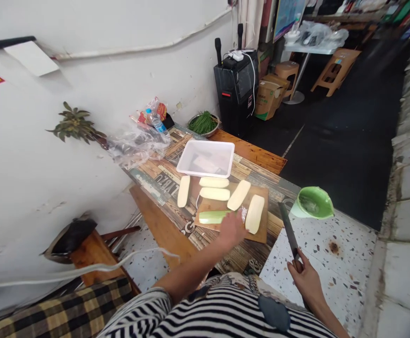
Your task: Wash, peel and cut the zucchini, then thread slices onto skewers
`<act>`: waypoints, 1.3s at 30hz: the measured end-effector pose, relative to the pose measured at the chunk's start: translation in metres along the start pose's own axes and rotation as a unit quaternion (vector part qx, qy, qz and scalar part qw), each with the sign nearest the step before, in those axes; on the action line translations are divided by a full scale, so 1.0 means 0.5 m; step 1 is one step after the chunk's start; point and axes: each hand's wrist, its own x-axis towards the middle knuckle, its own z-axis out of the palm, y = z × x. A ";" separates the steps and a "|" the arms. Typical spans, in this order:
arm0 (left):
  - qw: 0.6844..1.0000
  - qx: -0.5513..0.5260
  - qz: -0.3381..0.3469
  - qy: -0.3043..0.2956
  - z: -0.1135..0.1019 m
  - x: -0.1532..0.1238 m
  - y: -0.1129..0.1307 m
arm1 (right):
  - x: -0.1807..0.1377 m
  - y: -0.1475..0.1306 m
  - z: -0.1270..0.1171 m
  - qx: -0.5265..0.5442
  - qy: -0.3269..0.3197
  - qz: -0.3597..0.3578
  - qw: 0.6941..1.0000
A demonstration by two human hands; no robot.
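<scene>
My right hand (304, 274) grips the handle of a knife (288, 230), its long dark blade pointing up and away over the table's right edge. On the wooden cutting board (259, 238), my left hand (232, 229) is at the right end of a pale green, long vegetable piece (212, 217). Its fingers are smeared, so whether they grip that piece is unclear. Several peeled, cream-coloured long vegetable pieces (255, 213) lie on and around the board. A small crumpled bit of clear plastic (243, 214) is beside my left hand.
A white plastic tub (205, 159) stands behind the board. Farther back are a bowl of green stalks (204, 123), a water bottle (157, 122) and plastic bags (138, 145). A green bin (312, 203) is at the right. A black speaker (236, 87) stands beyond the table.
</scene>
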 end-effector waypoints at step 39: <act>0.989 -0.033 0.102 0.100 -0.174 0.111 -0.091 | -0.029 0.034 -0.041 0.006 0.001 0.059 0.998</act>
